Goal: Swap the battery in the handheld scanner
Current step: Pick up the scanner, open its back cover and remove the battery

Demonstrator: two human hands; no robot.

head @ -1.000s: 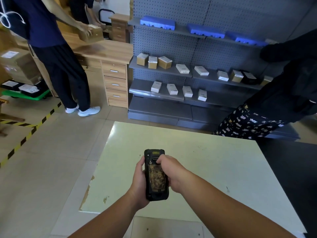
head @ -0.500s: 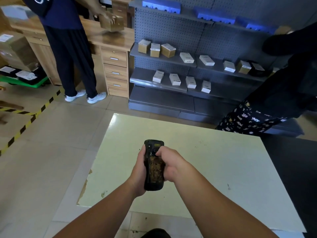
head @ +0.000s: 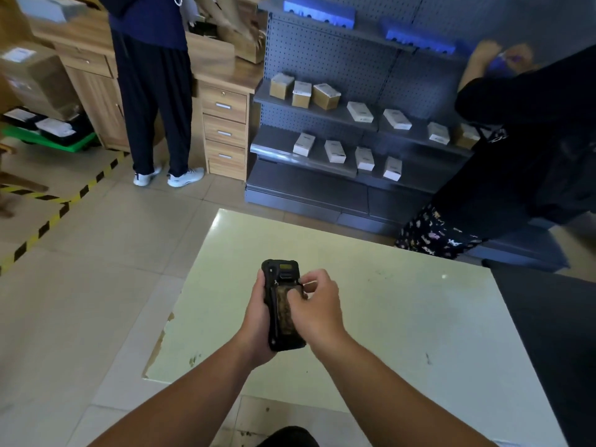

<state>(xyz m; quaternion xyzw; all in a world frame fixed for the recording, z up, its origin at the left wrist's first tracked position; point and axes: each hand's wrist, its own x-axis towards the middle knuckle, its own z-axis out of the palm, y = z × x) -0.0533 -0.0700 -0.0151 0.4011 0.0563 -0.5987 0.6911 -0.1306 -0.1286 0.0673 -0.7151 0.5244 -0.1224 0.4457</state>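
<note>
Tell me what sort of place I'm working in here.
Likely a warehouse or stockroom: pegboard shelving stocked with small boxes, hazard tape on the floor, and a wooden desk where someone handles cartons.

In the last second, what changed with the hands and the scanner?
The right hand slid from wrapping the scanner to pinching at its upper right edge, fingers curled there. The left hand kept cradling it, back face up, above the pale table. Cover or battery not visibly removed.
</note>
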